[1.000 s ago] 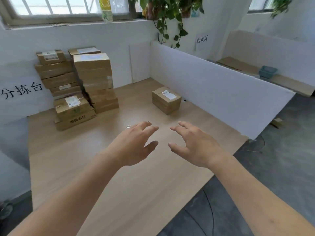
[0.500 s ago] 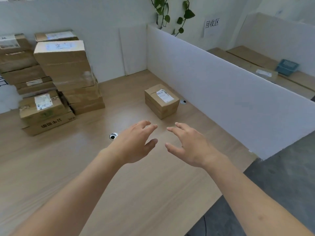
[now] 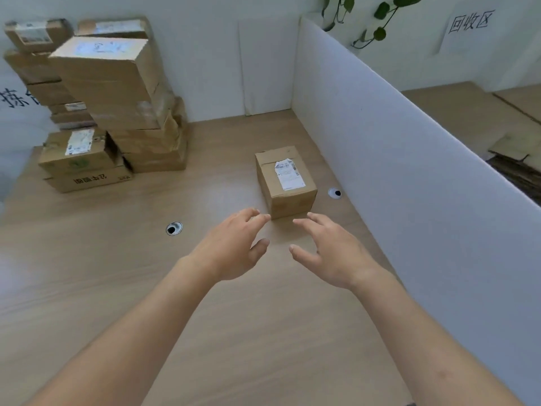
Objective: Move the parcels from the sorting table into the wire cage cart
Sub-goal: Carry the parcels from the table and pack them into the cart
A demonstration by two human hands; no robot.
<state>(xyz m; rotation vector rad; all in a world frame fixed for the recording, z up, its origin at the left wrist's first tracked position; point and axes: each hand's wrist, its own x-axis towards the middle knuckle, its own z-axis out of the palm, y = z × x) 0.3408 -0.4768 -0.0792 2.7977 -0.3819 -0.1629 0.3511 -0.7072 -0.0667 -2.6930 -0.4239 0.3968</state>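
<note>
A small brown parcel (image 3: 285,181) bears a crumpled white label; left hand (image 3: 231,247) and right hand (image 3: 330,253) hover spread, holding nothing.

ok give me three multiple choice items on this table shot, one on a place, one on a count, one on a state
1. Where does the lone parcel sit?
A. near the white divider
B. atop the stack
C. on the floor

2. How many round cable holes show in the table?
A. none
B. two
C. five

3. What are the left hand and right hand doing?
A. gripping the parcel
B. open, short of it
C. pressing its label

Answers: 1 A, it stands alone by the divider; 2 B, one left of the hands, one by the divider; 3 B, fingers spread, nothing held.
</note>
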